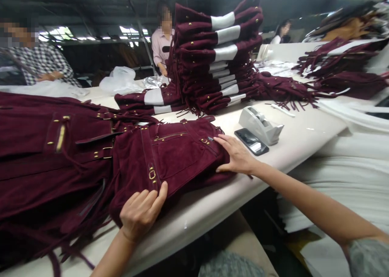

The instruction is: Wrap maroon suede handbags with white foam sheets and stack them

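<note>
A burgundy suede bag (pixel 179 153) with brass buckles and a zip pocket lies on the white table (pixel 209 208) near its front edge. Curled around the bag's near edge are the fingers of my left hand (pixel 141 212), pinching the fabric. My right hand (pixel 235 153) rests on the bag's right end, fingers spread and thumb apart. More burgundy bags (pixel 27 147) with straps and fringes lie against it on the left.
Behind the bag rises a tall stack of folded burgundy bags (pixel 225 58) with white bands. A phone (pixel 251 141) and a tape dispenser (pixel 261 125) lie right of my right hand. Three people stand beyond the table. White sheets (pixel 334 180) are piled at the right.
</note>
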Available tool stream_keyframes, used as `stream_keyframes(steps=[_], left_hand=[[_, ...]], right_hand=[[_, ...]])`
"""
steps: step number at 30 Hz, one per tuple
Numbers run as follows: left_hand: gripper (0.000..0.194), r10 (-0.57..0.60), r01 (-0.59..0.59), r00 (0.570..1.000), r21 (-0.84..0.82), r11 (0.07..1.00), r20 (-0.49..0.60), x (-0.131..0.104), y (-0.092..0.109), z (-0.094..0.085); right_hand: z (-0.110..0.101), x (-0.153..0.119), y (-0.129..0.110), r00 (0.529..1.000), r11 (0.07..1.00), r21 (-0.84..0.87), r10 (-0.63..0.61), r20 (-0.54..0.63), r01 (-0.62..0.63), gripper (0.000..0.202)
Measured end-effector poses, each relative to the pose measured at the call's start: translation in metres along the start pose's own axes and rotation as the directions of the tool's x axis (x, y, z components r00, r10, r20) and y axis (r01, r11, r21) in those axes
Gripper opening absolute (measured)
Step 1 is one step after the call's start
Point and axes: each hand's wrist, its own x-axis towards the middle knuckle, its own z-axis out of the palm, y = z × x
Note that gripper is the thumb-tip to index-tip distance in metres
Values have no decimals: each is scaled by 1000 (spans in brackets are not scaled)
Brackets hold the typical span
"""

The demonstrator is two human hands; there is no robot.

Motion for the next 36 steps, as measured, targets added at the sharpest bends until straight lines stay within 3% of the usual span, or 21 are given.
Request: stream_keyframes(steps=[3, 6, 9, 14, 17, 21, 24, 29, 33, 36], left_hand=[[34, -13, 13, 998, -3, 1000, -61, -1, 0, 3], [33, -13, 11, 996, -19, 1000, -85, -1, -2, 4], [33, 6, -8, 1000, -48, 999, -27, -2, -9, 0], [40, 98, -80, 993, -217, 973, 71, -12, -31, -7], [38, 133, -112, 987, -208, 972, 87, -15, -37, -3], [38, 131, -119, 987, -131, 984, 89, -17, -29, -2], [44, 79, -55, 975, -119, 991, 208, -21, -20, -11], [49, -53, 92, 912, -76, 993, 407, -21, -11, -27], [63, -223, 298, 828, -68, 952, 515, -4, -5, -26], [43, -377, 423, 775, 26, 906, 508, 4, 3, -16]], right_hand=[[-10, -10, 6, 989, 994, 105, -42, 140, 27, 119], [-16, -14, -1, 986, 998, 61, -18, 163, 8, 119], [-18, -12, -9, 989, 1000, 3, -5, 150, 4, 100], [-14, -1, 2, 972, 981, -19, -189, 142, 193, 70], [1, 0, 14, 960, 945, -174, -267, 79, 277, 51], [27, -9, 21, 960, 894, -366, -279, -8, 257, 40], [36, -16, 20, 959, 890, -393, -276, -57, 233, 40], [33, -22, 12, 972, 903, -387, -227, -60, 187, 46], [25, -21, 4, 980, 903, -402, -190, -54, 153, 48], [23, -23, -2, 985, 908, -411, -134, -108, 79, 49]])
